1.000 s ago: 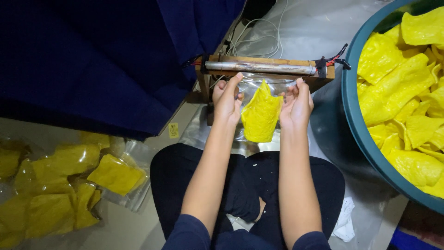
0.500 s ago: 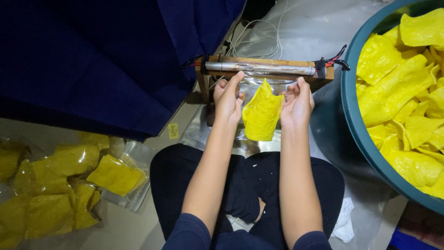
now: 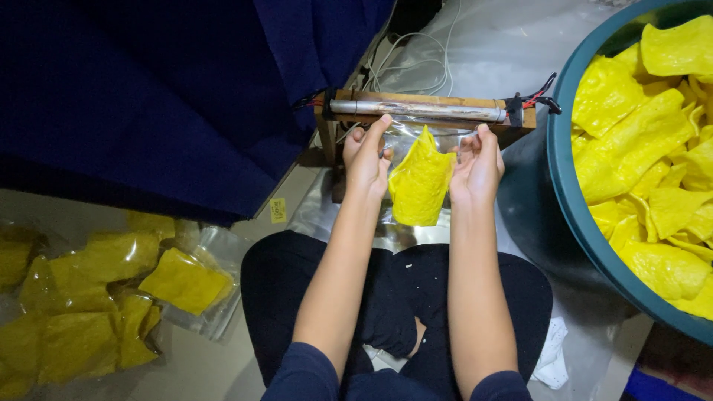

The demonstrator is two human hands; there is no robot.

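Observation:
A clear plastic bag (image 3: 421,182) packed with yellow crackers hangs between my two hands. My left hand (image 3: 366,158) pinches its left top corner and my right hand (image 3: 476,163) grips its right top corner. The bag's open edge lies against the metal bar of a wooden heat sealer (image 3: 420,112) just beyond my fingers. My forearms reach forward over my dark-trousered knees.
A large teal tub (image 3: 563,174) full of loose yellow crackers stands at the right. Several filled clear bags (image 3: 111,293) lie at the left on the floor. Dark blue cloth (image 3: 148,89) hangs at the upper left. White cables (image 3: 416,52) run behind the sealer.

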